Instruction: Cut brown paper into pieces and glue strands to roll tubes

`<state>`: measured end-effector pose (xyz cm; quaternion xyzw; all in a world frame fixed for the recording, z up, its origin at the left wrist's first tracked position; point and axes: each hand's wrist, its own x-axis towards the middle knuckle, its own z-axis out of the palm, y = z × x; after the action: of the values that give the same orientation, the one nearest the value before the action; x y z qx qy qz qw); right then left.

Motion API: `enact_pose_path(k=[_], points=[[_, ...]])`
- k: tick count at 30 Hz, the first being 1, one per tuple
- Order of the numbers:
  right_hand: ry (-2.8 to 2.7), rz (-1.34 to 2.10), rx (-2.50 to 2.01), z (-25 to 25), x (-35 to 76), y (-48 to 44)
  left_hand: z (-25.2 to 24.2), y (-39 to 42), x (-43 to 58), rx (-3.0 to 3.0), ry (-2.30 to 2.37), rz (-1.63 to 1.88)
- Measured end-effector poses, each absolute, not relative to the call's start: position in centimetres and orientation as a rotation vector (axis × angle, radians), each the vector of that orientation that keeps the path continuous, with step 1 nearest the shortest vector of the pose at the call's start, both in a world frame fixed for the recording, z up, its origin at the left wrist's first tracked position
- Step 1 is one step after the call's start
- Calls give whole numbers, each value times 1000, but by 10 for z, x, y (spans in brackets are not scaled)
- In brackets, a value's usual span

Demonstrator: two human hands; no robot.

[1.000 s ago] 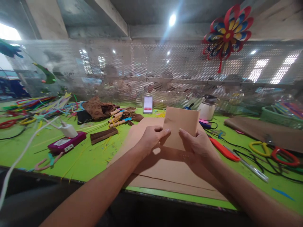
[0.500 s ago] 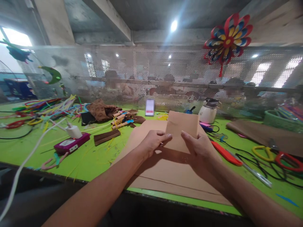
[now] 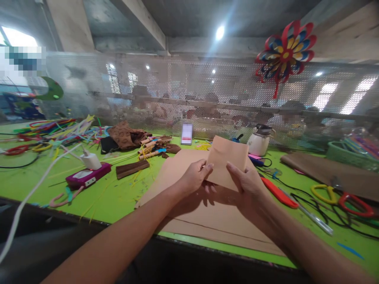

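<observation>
Between my two hands is a small rectangular piece of brown paper [image 3: 226, 157], tilted up and slightly creased near its top. My left hand [image 3: 197, 175] pinches its lower left edge with the thumb on the near face. On the right side, my right hand [image 3: 247, 179] grips it, thumb in front and the other fingers hidden behind. Beneath both hands lies a large brown paper sheet [image 3: 183, 209], its layered edges toward the front of the green table [image 3: 103, 201]. Shadows of the hands fall across this sheet.
Left are a purple power strip [image 3: 89, 176], a fringed brown paper strip [image 3: 132, 169] and several bundled paper rolls. To the right lie a red-handled cutter [image 3: 280, 193], a metal rod [image 3: 316, 219], scissors [image 3: 357, 204] and dark cables. A phone [image 3: 186, 134] and kettle [image 3: 260, 140] stand behind.
The small paper has tilted a little clockwise in my hands. Fingers of my left hand now show below its lower edge. The view has shifted slightly.
</observation>
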<state>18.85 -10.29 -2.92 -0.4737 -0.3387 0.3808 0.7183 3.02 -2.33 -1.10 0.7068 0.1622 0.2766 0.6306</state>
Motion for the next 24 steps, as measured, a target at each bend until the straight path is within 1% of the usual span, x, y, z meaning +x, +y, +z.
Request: enact_pose_path(k=[5, 9, 17, 24], points=[[-723, 839, -1053, -31, 190, -101, -16, -19, 33, 1744, 430, 714], [-712, 854, -1042, -33, 191, -100, -16, -22, 34, 1712, 448, 734], [-757, 1095, -894, -19, 175, -109, -13, -22, 34, 1645, 444, 763], [-763, 1030, -934, -14, 170, -111, -9, -23, 32, 1619, 440, 766]])
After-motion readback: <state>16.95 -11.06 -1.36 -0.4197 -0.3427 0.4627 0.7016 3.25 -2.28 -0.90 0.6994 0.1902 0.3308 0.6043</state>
